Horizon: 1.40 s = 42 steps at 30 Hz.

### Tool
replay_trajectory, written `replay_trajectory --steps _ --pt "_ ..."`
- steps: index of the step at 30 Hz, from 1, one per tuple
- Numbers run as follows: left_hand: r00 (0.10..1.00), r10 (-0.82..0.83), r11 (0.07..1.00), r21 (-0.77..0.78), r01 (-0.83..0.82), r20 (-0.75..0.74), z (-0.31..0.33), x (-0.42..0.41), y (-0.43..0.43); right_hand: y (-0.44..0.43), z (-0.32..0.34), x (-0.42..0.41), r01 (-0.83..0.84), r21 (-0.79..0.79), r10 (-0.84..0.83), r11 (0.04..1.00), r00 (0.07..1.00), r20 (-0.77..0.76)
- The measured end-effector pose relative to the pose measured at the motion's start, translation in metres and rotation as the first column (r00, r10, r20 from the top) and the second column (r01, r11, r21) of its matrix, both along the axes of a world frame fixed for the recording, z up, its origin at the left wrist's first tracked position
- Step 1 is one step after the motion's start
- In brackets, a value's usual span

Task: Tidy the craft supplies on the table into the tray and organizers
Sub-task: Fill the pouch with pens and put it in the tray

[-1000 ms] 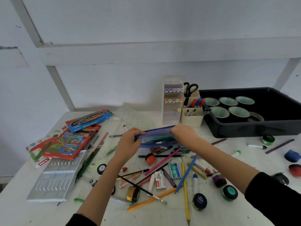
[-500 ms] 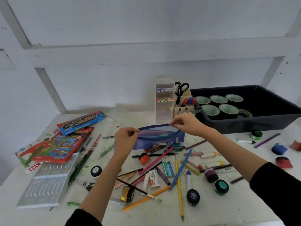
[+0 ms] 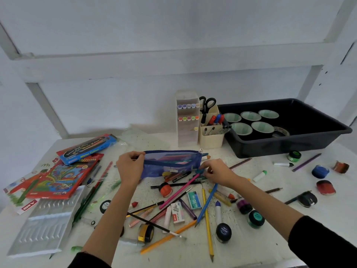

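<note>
Head view: the left hand (image 3: 130, 167) pinches the blue mesh pouch (image 3: 172, 163) by its zipper end, lifting it mid-table, likely to hold the mouth open for loading. The right hand (image 3: 216, 172) pinches a small teal item (image 3: 199, 171) just beside it, left of the black tray (image 3: 289, 146).

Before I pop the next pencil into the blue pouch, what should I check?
1. Left hand grips the pouch by its left end: ok.
2. Pouch mouth open, zip edges apart: ok.
3. Right hand has a firm pinch on the small teal thing beside the pink pencil: cannot tell.
4. Room left inside, with pens already in it: cannot tell.
5. Table tidy: not ok, the yellow pencil and many more lie loose.
</note>
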State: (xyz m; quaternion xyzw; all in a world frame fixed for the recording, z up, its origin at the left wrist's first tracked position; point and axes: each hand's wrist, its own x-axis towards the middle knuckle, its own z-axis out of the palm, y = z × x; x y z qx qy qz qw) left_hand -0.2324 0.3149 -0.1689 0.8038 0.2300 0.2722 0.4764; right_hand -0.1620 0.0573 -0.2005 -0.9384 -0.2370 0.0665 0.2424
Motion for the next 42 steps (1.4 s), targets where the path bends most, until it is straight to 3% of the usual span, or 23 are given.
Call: replay_trajectory --steps 7,14,19,25,27,29,32,37,42 --pt "0.998 0.051 0.998 -0.031 -0.052 -0.035 -0.002 -0.007 0.006 0.012 -0.011 0.007 -0.029 -0.14 0.052 0.99 0.985 0.165" --pt "0.996 0.074 0.993 -0.089 -0.079 -0.059 -0.008 -0.012 0.014 0.019 -0.009 0.01 -0.045 0.041 0.044 0.998 0.999 0.029" --pt "0.997 0.051 0.992 -0.11 -0.057 -0.053 -0.009 -0.016 0.014 0.022 -0.003 0.01 -0.114 -0.018 0.115 0.993 0.993 0.003" --pt "0.996 -0.034 0.998 -0.045 0.031 -0.077 -0.007 -0.022 0.011 0.015 0.002 0.019 -0.02 -0.013 0.02 1.0 1.0 -0.013" --pt "0.996 -0.058 0.998 -0.035 0.056 -0.071 -0.008 -0.024 0.008 0.019 0.012 0.019 0.066 0.09 -0.073 0.994 0.995 0.068" --pt "0.995 -0.07 0.997 -0.035 0.068 -0.066 -0.008 -0.026 0.003 0.029 0.027 0.018 0.138 0.3 -0.19 0.944 0.97 0.151" --pt "0.993 -0.108 0.994 -0.019 0.108 -0.053 -0.008 -0.028 -0.009 0.052 0.055 0.006 0.092 0.49 -0.197 0.867 0.966 0.167" --pt "0.988 -0.15 0.989 -0.014 0.15 -0.022 -0.012 -0.026 -0.031 0.089 0.067 -0.014 -0.132 0.286 0.155 0.949 0.986 -0.06" --pt "0.984 -0.176 0.984 0.018 0.176 0.0 -0.017 -0.03 -0.042 0.105 0.042 -0.015 -0.076 0.226 0.09 0.971 0.995 -0.05"
